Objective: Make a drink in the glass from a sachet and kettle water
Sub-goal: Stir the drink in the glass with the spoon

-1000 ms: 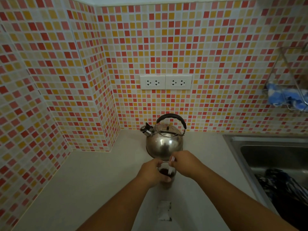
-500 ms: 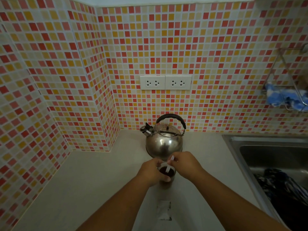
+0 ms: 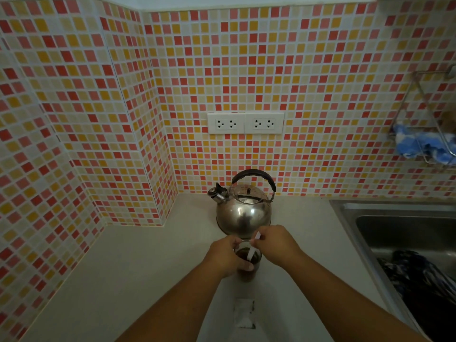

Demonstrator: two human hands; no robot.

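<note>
A small glass [image 3: 247,274] of dark brown drink stands on the pale counter [image 3: 138,272], just in front of a steel kettle [image 3: 243,211] with a black handle. My left hand [image 3: 225,257] is wrapped around the glass from the left. My right hand [image 3: 277,244] pinches a thin white stirrer [image 3: 252,251] whose lower end dips into the drink. An opened white sachet [image 3: 244,313] lies flat on the counter nearer to me, between my forearms.
A steel sink [image 3: 394,230] sits at the right with dark patterned cloth [image 3: 424,282] in it. A wire rack [image 3: 429,134] on the tiled wall holds a blue cloth. Two white sockets [image 3: 245,123] are above the kettle. The tiled wall juts out at the left.
The stirrer has shifted inside the glass, tilting with small movements of my right hand. My left hand stays on the glass; kettle and sachet have not moved.
</note>
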